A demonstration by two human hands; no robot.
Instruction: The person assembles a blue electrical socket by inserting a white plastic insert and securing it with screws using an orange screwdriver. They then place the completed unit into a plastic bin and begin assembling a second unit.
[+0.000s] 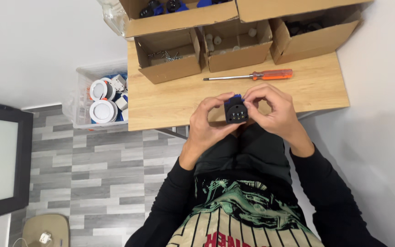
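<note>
Black plug body (236, 111) | gripped by both hands' fingers (257, 97) | brown cardboard boxes (170, 55) behind

A light wooden table (170, 103) sits against a plain white wall (37, 41), just above the hands. Below and to the left of the hands the floor (106, 183) has grey plank tiles. Far left stands a dark-framed panel (1, 160). The light is soft and even.

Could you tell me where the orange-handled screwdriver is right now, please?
In the head view, the screwdriver lies flat on the wooden table, just before the cardboard boxes and beyond both hands.
</note>
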